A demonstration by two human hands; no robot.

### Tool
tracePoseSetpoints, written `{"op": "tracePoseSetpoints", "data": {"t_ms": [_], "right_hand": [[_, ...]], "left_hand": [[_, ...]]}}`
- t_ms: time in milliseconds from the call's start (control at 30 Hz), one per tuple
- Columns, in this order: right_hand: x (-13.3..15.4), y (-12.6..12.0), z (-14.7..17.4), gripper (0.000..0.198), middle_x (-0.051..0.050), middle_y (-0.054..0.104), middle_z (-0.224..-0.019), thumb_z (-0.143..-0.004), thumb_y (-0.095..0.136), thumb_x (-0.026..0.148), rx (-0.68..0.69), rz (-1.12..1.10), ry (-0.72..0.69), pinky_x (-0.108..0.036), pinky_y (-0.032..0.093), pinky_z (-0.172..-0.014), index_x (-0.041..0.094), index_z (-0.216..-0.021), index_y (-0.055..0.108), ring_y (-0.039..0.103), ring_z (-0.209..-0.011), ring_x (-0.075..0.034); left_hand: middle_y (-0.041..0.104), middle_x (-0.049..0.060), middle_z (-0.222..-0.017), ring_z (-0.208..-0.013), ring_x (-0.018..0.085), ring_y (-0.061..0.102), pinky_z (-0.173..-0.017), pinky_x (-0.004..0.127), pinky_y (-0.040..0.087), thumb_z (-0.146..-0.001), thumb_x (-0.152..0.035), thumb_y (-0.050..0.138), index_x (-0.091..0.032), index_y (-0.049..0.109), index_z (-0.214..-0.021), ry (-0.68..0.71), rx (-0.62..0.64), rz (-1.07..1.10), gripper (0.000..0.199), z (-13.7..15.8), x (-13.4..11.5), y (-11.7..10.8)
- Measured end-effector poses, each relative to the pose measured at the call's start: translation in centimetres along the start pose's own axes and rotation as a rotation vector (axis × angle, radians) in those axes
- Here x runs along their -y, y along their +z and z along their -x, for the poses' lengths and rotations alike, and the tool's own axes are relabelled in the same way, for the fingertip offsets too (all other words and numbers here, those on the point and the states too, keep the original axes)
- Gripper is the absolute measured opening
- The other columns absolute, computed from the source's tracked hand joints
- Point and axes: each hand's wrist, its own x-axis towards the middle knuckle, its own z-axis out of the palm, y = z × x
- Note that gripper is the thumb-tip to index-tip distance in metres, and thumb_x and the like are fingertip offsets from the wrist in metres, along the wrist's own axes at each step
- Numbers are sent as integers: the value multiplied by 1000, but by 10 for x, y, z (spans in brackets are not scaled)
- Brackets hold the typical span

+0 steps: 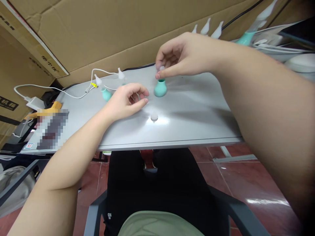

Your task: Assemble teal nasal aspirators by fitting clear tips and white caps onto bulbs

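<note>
1. Your right hand (183, 57) pinches a small translucent plastic piece (161, 68) between thumb and fingers, at the mouth of a round teal squeeze bulb (160, 89); whether it touches the rim, cannot tell.
2. Bulb stands upright on the smooth light-grey tabletop (197, 126), neck up; contents hidden.
3. Your left hand (129, 98) is empty, fingers loosely curled, thumb apart, just beside the bulb.
4. A small round whitish disc (154, 117) lies nearer you.
5. Beyond your left forearm: a second teal bulb (106, 95), near a white pointed tip (97, 80); interior not visible.
</note>
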Motion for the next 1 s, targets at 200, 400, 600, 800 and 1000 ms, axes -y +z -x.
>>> {"op": "tracePoseSetpoints", "data": {"t_ms": [200, 400, 600, 800, 1000], "right_hand": [[-2, -6, 6, 34, 3, 80, -88, -100, 102, -1, 107, 133, -51, -44, 51, -80, 23, -92, 78, 69, -81, -21], [-10, -11, 4, 37, 4, 84, -95, -93, 108, 8, 164, 188, -59, -44, 55, -81, 23, -104, 76, 79, -87, -25], [-5, -3, 4, 38, 6, 83, -88, -95, 104, -4, 172, 142, -43, -37, 56, -80, 21, -96, 75, 78, -84, -19], [2, 17, 1, 58, 6, 81, -81, -79, 88, -35, 59, -353, -72, -20, 59, -66, 21, -82, 75, 77, -74, -10], [-3, 36, -1, 46, 3, 82, -88, -78, 86, -19, 88, -675, -253, -23, 69, -73, 25, -86, 79, 83, -81, -17]], "left_hand": [[78, 6, -98, -79, 2, 60, -72, 16, 49, -97, -34, 75, -12, 83, -108, 10, 4, -3, 26, 2, 1, -1], [78, 6, -99, -79, 1, 60, -71, 15, 48, -96, -36, 74, -12, 84, -108, 8, 21, -20, 28, 1, 0, -2], [76, 5, -98, -78, 1, 59, -71, 14, 49, -97, -34, 74, -12, 84, -111, -12, 16, -11, 27, -1, 1, -2], [79, 9, -133, -90, 2, 65, -74, 14, 55, -96, -42, 86, -21, 77, -142, -42, -99, 76, 52, -6, 8, 1], [80, 10, -138, -99, 5, 73, -83, 16, 64, -102, -67, 84, -25, 68, -153, -96, -46, 188, 68, -9, 14, 8]]}}
